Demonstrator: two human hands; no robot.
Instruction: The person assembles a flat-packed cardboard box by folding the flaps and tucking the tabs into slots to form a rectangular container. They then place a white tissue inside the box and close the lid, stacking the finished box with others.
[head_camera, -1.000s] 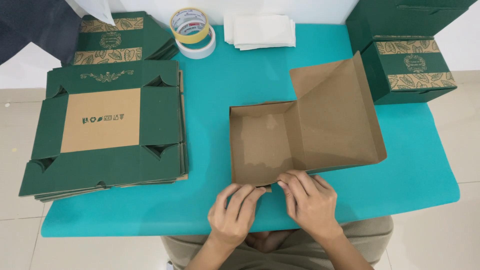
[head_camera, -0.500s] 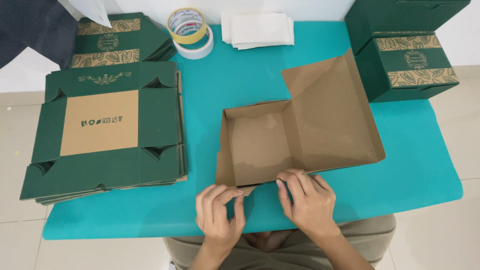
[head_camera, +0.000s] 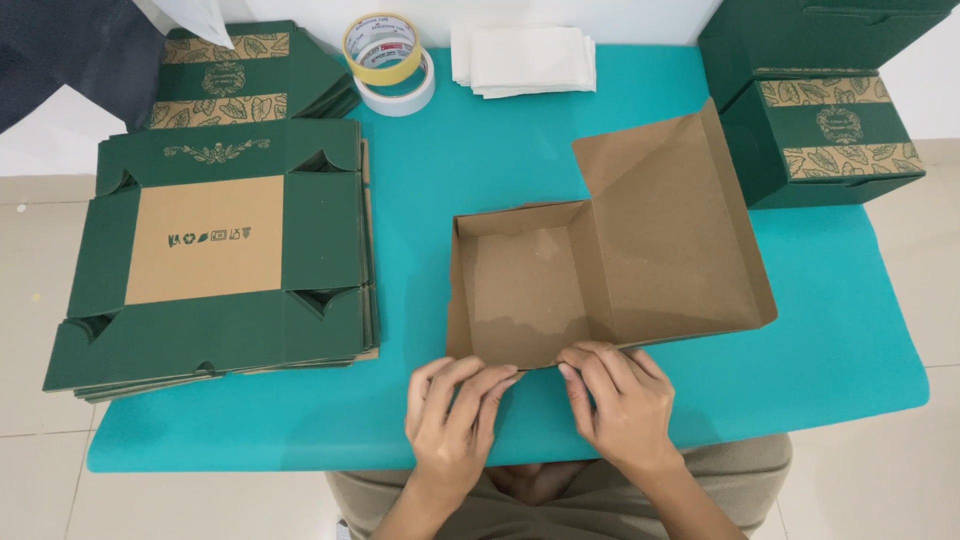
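At the table edge, both hands (head_camera: 540, 405) pinch the cardboard box's (head_camera: 610, 270) near wall.

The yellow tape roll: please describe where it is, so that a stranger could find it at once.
Start from the teal table and go to its far edge, between the stack of flat green boxes and the pile of white papers. Two tape rolls lie there; the yellow tape roll rests on top of the white tape roll.

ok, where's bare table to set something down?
Free: the strip between the flat stack and the brown box, the gap between tape rolls and box, and the right front corner of the table. Crowded: back edge, left side, and around both hands.
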